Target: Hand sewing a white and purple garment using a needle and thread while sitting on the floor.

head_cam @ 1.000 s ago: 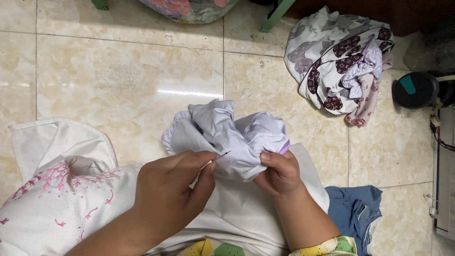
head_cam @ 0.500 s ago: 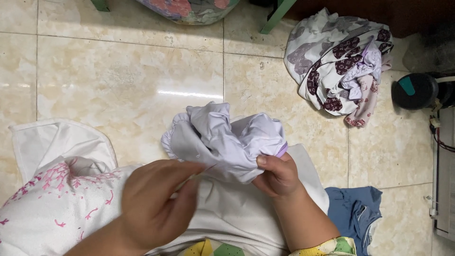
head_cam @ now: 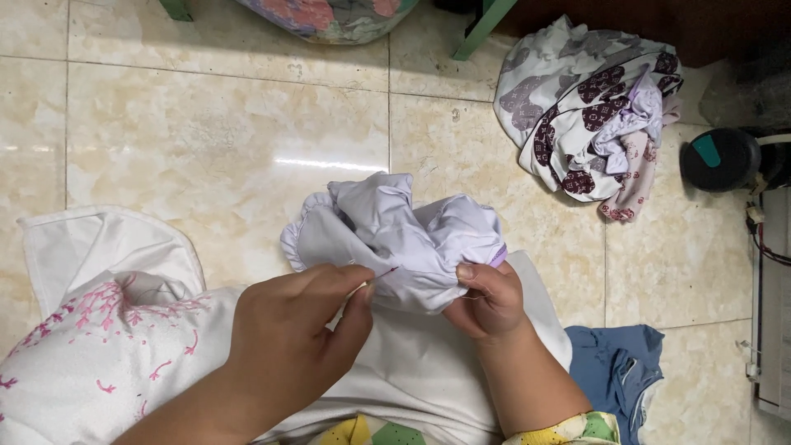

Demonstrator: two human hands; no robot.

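Nearest, the left hand (head_cam: 284, 350) pinches a thin needle (head_cam: 381, 274) between closed fingers, its tip pointing right into bunched pale lilac cloth (head_cam: 395, 239). The right hand (head_cam: 488, 301), just beside it, clamps the cloth's lower edge. Beyond lie tiled floor (head_cam: 206, 140) and a patterned clothes heap (head_cam: 589, 107).

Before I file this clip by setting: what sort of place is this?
Probably a home floor used for hand sewing: beige floor tiles, a patterned clothes pile, and a pale bunched garment held in both hands.
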